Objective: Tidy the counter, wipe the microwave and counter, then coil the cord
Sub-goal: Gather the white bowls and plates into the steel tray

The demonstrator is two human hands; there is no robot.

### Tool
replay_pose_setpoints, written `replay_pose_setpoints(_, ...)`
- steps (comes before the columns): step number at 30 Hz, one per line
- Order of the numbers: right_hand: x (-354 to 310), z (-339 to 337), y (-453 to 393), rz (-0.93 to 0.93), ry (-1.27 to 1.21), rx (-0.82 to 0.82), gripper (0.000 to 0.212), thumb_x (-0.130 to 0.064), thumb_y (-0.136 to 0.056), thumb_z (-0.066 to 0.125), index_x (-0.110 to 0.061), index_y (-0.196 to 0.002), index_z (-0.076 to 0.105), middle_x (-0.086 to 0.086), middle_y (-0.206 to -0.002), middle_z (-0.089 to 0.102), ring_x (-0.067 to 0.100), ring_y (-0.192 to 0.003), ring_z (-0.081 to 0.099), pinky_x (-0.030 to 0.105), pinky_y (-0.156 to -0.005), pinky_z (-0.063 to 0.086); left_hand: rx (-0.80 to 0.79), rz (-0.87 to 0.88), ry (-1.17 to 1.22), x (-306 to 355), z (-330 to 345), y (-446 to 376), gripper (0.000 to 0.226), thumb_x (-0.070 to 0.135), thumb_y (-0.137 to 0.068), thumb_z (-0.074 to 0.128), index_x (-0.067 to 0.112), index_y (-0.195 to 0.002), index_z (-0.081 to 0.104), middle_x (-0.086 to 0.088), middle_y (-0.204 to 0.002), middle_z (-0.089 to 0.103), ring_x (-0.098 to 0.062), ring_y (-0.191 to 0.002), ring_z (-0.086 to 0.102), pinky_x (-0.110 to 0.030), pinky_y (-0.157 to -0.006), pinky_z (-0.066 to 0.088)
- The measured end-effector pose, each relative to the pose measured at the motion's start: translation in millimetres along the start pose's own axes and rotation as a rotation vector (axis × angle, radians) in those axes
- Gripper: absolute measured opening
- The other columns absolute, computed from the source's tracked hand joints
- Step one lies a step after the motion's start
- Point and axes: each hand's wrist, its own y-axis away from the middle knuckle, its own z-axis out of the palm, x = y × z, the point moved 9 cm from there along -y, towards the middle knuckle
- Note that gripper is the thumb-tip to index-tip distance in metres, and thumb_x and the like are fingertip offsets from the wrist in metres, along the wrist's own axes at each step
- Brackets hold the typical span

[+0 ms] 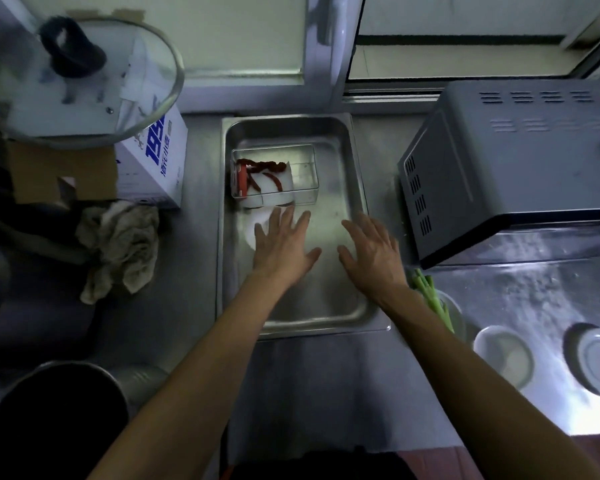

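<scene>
While both hands hover spread and empty over the tray, the microwave sits just right — cloth left.

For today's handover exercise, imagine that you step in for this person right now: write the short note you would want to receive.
Left hand and right hand: both open, empty, spread over the steel tray.
In the tray: a clear box with red strips, at its far left corner, and something white under the left hand.
Rag lies crumpled on the counter, left of the tray; microwave stands to the right.
Done: nothing clearly.
Left: tidy the tray, bowls and greens; wipe microwave and counter; coil the cord, which is not in view.
</scene>
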Motion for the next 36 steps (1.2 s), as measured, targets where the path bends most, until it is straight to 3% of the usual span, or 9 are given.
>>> replay_pose_setpoints(10,61,-35,88,0.213,0.026,0.133,0.051,-0.038,-0.094,0.056,-0.019,-0.141,0.051,0.012,-0.154,0.042,0.033,-0.142,0.036,0.054,-0.111,0.033,0.004,0.231,-0.034,80,10,31,0.078,0.059,-0.094,0.051,0.026,-0.156,0.017,-0.006,-0.164,0.019,-0.031,-0.151,0.012,-0.06,-0.116,0.023)
replay_pose_setpoints(14,102,-43,131,0.317,0.002,0.151,0.053,-0.048,-0.092,0.044,-0.021,-0.135,0.057,0.01,-0.149,0.048,0.033,-0.138,0.042,0.053,-0.106,0.037,-0.011,0.321,-0.062,125,24,52,0.075,0.059,-0.094,0.05,0.026,-0.154,0.021,-0.006,-0.161,0.023,-0.03,-0.149,0.015,-0.059,-0.116,0.024)
replay_pose_setpoints(20,170,-50,198,0.416,0.016,0.141,0.056,-0.047,-0.098,0.052,-0.025,-0.148,0.044,0.007,-0.16,0.033,0.029,-0.145,0.031,0.047,-0.113,0.025,-0.004,0.429,-0.122,206,46,85,0.077,0.057,-0.091,0.054,0.024,-0.155,0.025,-0.005,-0.159,0.029,-0.029,-0.146,0.023,-0.055,-0.11,0.032)
replay_pose_setpoints(27,239,-58,282,0.463,-0.066,0.135,0.055,-0.04,-0.098,0.052,-0.024,-0.149,0.039,0.008,-0.161,0.029,0.03,-0.147,0.026,0.049,-0.115,0.025,-0.045,0.462,-0.154,293,85,140,0.075,0.051,-0.088,0.06,0.026,-0.152,0.031,-0.002,-0.157,0.031,-0.027,-0.144,0.026,-0.055,-0.108,0.035)
replay_pose_setpoints(32,283,-52,336,0.489,-0.084,0.097,0.058,-0.041,-0.099,0.052,-0.024,-0.152,0.035,0.009,-0.163,0.026,0.03,-0.149,0.024,0.051,-0.116,0.025,-0.038,0.52,-0.17,341,108,177,0.067,0.042,-0.087,0.062,0.02,-0.146,0.042,-0.004,-0.144,0.047,-0.029,-0.133,0.043,-0.049,-0.095,0.043)
replay_pose_setpoints(36,309,-50,369,0.513,-0.101,0.081,0.059,-0.043,-0.1,0.049,-0.026,-0.153,0.032,0.008,-0.165,0.021,0.028,-0.151,0.019,0.051,-0.118,0.021,-0.057,0.546,-0.189,365,127,190,0.061,0.047,-0.088,0.062,0.017,-0.139,0.047,-0.006,-0.136,0.052,-0.032,-0.122,0.049,-0.047,-0.086,0.048)
